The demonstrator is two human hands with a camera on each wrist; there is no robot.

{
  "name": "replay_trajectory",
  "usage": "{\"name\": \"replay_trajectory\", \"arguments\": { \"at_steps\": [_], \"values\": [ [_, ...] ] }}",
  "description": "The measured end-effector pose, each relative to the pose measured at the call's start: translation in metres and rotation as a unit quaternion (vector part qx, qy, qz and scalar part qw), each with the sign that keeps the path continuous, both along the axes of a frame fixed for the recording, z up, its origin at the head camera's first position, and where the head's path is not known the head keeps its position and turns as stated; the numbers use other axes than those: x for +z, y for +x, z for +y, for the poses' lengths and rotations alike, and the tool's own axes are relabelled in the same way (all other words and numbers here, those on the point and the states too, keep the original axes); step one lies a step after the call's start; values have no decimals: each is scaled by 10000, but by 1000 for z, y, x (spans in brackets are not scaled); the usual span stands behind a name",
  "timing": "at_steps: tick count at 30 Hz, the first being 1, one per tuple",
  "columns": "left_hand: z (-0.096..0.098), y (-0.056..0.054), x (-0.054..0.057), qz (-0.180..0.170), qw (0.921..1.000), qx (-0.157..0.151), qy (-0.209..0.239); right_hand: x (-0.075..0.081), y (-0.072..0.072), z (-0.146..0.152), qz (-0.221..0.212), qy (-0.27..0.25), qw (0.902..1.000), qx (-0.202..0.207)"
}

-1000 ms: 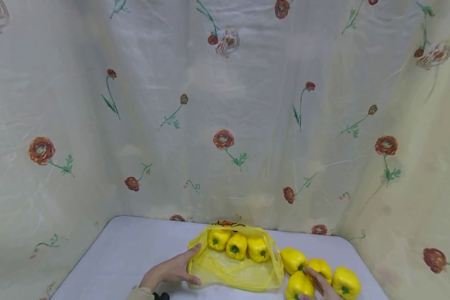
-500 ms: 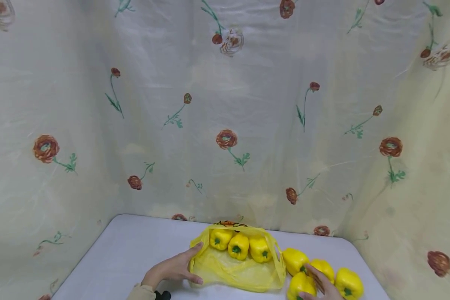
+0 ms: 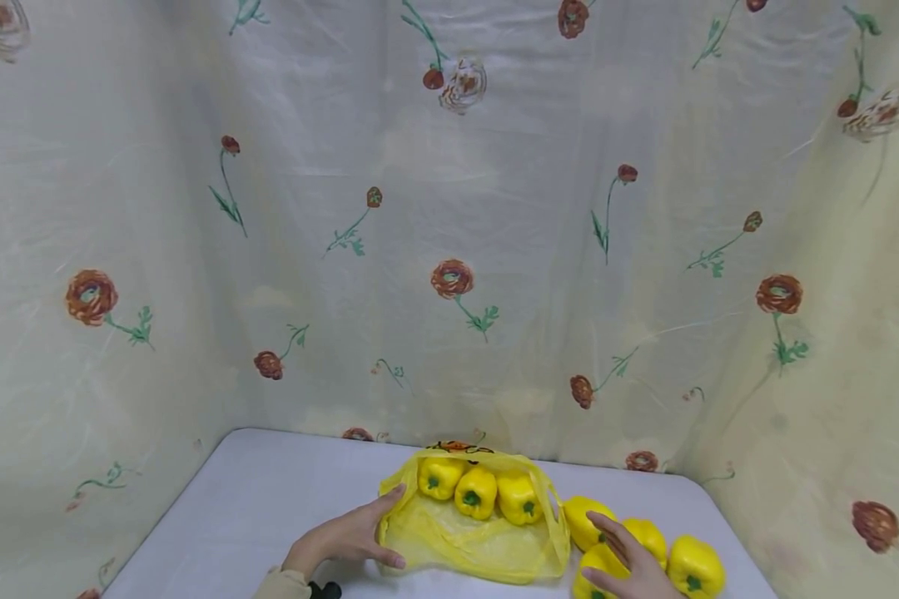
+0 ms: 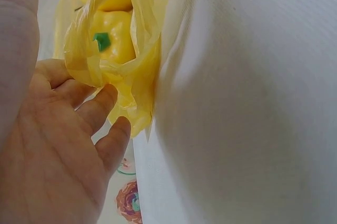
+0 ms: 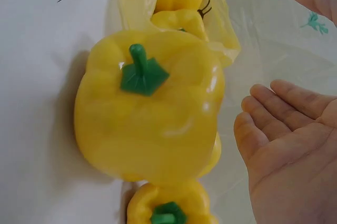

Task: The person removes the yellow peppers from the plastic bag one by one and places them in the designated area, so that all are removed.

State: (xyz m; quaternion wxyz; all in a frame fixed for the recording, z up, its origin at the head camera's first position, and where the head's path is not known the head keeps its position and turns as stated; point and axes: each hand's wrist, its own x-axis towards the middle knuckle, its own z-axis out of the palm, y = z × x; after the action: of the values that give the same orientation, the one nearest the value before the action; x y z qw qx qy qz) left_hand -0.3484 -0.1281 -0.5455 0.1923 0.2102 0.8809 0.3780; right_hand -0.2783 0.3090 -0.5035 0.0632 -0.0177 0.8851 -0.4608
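Note:
A thin yellow plastic bag [image 3: 457,553] lies on its side, mouth facing me. Inside it three yellow bell peppers [image 3: 475,492] stand in a row, green stems outward. My left hand [image 3: 348,537] is at the bag's left edge, thumb apart from the fingers; in the left wrist view its fingertips [image 4: 108,98] touch the plastic near a handle loop. Right of the bag several more yellow bell peppers [image 3: 695,566] sit close together. Over the nearer ones my right hand [image 3: 637,570] hovers, fingers extended, holding nothing. It partly hides a front pepper [image 5: 152,113].
The white table [image 3: 270,491] has rounded back corners. A pale curtain [image 3: 524,333] printed with red flowers hangs behind and on both sides. A black object [image 3: 325,591] shows at the left wrist, beside a beige sleeve [image 3: 283,585].
My right hand has moved a little left and up over the peppers. The left hand, the bag and the peppers stay put; the head view has shifted slightly.

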Motion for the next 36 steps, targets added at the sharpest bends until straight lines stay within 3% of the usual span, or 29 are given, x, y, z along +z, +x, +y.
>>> {"name": "replay_trajectory", "arguments": {
  "at_steps": [7,20,36],
  "values": [
    [0,1,-1,-7,10000,-3,72,9,-4,-11,28,-227,9987,448],
    [1,1,1,45,10000,27,16,17,-14,-32,549,-322,9942,867],
    [0,1,0,116,9998,-94,101,42,-46,-52,1063,-114,9818,1569]
  ]
}}
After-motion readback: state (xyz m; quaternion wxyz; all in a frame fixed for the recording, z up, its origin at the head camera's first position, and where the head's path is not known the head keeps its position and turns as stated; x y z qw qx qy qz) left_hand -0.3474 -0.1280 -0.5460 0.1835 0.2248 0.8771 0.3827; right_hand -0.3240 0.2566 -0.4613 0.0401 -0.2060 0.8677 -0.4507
